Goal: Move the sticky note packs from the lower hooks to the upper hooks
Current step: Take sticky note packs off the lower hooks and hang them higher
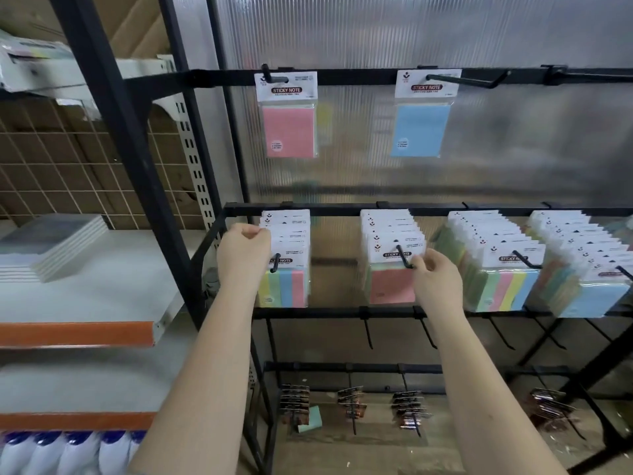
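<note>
At mid-frame, the left hand (244, 250) pinches the striped pack (286, 269); the right hand (435, 279) pinches the pink pack (390, 269). Slide both straight off the lower hooks (404, 257), headers level.

The light is soft and even, and not very bright. The ribbed clear wall (445, 36) at the top shines pale, with hazy grey smudges lower down. Shadows are faint. The whole picture looks a bit fuzzy, and small print on the packs cannot be read. Straight black bars (342, 77) bend and lean near the edges. The lower left corner is blurriest.
</note>
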`<state>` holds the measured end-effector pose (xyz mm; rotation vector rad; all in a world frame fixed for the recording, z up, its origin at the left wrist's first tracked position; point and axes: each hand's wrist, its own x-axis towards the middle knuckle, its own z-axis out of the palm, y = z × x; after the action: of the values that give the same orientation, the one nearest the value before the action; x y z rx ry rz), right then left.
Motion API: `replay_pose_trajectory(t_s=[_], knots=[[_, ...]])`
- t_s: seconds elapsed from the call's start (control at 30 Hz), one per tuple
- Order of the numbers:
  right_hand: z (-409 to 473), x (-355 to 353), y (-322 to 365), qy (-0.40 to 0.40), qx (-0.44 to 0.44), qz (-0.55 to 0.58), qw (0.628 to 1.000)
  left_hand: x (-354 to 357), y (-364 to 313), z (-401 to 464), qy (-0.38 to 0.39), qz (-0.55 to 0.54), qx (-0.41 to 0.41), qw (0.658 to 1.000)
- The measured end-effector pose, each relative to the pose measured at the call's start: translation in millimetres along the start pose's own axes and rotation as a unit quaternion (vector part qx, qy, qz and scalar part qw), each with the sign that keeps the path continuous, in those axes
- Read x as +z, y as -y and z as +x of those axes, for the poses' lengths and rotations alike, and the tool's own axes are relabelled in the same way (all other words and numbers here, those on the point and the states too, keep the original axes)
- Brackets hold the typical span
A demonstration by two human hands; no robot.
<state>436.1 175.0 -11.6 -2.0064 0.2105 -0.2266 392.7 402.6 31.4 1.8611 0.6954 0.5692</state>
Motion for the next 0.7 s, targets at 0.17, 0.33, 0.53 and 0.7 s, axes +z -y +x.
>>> replay_pose_trajectory(t_s=[0.17,0.33,0.53,0.7], knots=[[-4.5,7.0,-7.2,-0.051,0.0,0.031,0.998,-0.4,13.2,-2.6,-0.019,0.02,0.005,1.0],[-4.5,11.2,-15.3,-0.049,0.002,0.041,0.998,-0.4,27.1,0.8,-0.03,0.009,0.005,1.0],[-15.5,6.0,-9.1,-0.005,-0.033,0.061,0.998,2.9,38.1,0.4,-0.018,0.021,-0.014,1.0],[-22.4,-2.8,-3.3,-0.034,-0.034,0.073,0.996,7.4,43.8,-0.4,0.003,0.01,-0.031,0.999]])
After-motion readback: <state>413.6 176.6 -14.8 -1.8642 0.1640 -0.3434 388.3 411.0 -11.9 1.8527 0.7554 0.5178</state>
